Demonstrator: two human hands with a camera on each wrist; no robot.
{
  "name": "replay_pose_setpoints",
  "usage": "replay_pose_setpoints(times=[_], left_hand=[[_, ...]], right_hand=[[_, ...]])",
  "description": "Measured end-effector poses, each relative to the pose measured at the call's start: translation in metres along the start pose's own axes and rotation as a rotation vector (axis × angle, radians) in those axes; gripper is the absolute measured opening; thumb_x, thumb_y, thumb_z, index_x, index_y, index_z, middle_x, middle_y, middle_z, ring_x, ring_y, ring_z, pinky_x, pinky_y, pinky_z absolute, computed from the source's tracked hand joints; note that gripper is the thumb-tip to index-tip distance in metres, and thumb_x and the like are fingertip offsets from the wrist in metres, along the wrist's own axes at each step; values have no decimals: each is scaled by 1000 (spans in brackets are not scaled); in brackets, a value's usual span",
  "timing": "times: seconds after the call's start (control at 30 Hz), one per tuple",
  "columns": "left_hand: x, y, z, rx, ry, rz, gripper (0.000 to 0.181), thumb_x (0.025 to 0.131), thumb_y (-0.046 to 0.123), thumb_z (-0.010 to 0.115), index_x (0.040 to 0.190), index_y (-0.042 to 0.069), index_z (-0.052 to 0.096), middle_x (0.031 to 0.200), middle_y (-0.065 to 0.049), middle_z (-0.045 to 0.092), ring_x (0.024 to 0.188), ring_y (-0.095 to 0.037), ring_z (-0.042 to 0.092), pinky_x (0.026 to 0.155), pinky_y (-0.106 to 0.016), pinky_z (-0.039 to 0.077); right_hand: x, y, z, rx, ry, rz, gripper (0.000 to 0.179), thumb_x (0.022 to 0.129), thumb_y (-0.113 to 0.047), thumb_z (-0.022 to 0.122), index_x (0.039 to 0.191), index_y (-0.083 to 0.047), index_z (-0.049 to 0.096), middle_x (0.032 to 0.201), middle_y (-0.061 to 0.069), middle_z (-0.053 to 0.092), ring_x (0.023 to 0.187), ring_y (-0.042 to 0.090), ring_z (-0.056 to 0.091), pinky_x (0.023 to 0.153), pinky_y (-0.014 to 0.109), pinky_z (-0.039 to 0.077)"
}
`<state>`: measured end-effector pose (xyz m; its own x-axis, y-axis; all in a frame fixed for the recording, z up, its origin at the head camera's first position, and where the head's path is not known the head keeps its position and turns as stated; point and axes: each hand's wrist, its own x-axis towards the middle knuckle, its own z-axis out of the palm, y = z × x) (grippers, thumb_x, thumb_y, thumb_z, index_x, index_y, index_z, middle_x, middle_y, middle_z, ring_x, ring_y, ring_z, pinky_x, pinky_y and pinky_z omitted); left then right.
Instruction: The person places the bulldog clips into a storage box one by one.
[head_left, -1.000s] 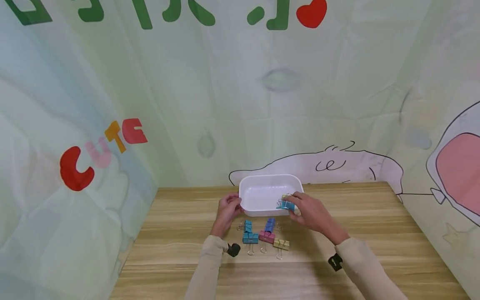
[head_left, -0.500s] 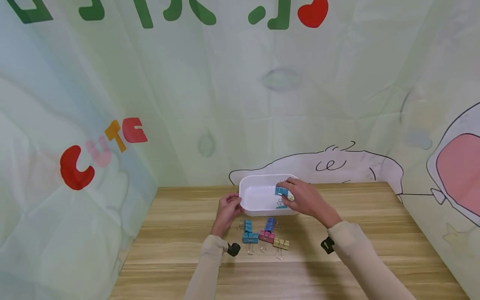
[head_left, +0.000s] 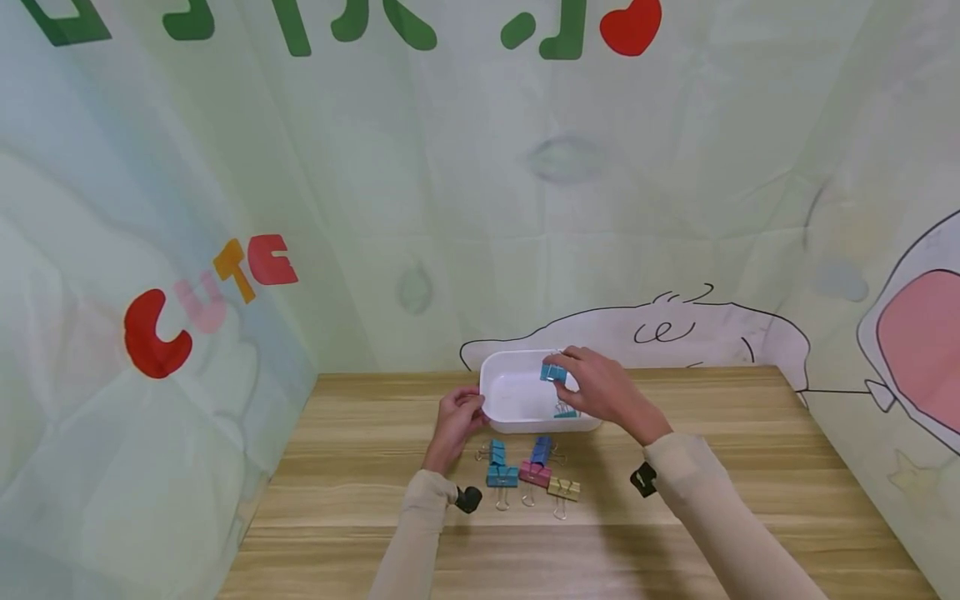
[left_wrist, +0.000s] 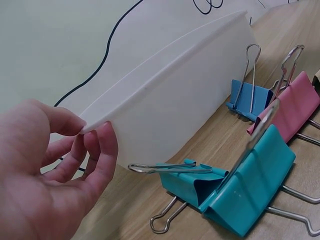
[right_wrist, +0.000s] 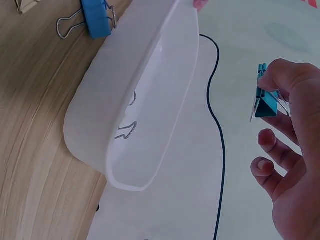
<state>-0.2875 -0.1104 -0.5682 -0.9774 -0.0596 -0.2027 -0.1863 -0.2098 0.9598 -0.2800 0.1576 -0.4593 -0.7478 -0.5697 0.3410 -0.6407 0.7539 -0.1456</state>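
Observation:
Over the right part of a white plastic tray (head_left: 517,427), my right hand (head_left: 609,393) pinches a teal binder clip (head_left: 552,372) between thumb and fingers. The right wrist view shows that clip (right_wrist: 268,104) raised apart from the tray. My left hand (head_left: 454,425) pinches the tray's left rim, with thumb and fingertips on its edge in the left wrist view. Another teal binder clip (head_left: 566,412) lies inside the tray at the right end, partly hidden. In front of the tray lie two teal clips (head_left: 502,477), a blue clip (head_left: 541,450), a pink clip (head_left: 535,473) and a yellow clip (head_left: 564,489).
The tray stands at the back of a wooden table (head_left: 360,517), close to a printed cloth backdrop (head_left: 405,250). Cloth also rises along the left and right sides. The loose clips sit between my forearms, with wire handles sticking out.
My right hand has lifted the teal clip from low in the tray's right end and carried it up and left. The left hand stays on the rim.

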Motion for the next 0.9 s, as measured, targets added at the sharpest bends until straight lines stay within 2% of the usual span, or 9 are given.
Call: replay_pose_setpoints(times=[0.17,0.4,0.57,0.73,0.9], left_hand=[[-1,2,0,3,-10,-4,33,103,2,59,131,-13,54,115,-28,60,85,-25,65,68,-26,60],[-1,3,-4,8,-57,-23,37,104,3,57,136,-15,50,122,-32,57,88,-24,65,81,-37,63],[-6,12,-4,9,-77,-30,38,103,0,56,135,-19,48,122,-35,56,86,-25,64,84,-41,62],[-20,26,0,2,-75,-22,37,103,-2,56,134,-19,48,121,-36,56,86,-25,64,89,-45,61],[-24,30,1,-6,-74,-23,37,102,-2,56,134,-19,48,120,-35,56,84,-23,64,85,-42,62]], right_hand=[[2,0,0,8,-5,10,41,93,-25,78,131,-13,70,120,11,70,100,27,68,80,41,64],[4,-1,-1,13,8,15,41,93,-24,78,131,-12,70,120,11,70,101,27,68,78,41,64],[6,-1,0,16,7,15,42,93,-25,78,132,-13,69,120,11,70,102,27,68,78,42,64],[6,-2,1,30,-45,73,53,95,-34,77,142,-16,63,130,15,66,112,33,65,86,51,62],[4,-2,-1,47,-93,114,63,94,-48,75,149,-20,58,138,16,61,120,36,62,91,56,59]])
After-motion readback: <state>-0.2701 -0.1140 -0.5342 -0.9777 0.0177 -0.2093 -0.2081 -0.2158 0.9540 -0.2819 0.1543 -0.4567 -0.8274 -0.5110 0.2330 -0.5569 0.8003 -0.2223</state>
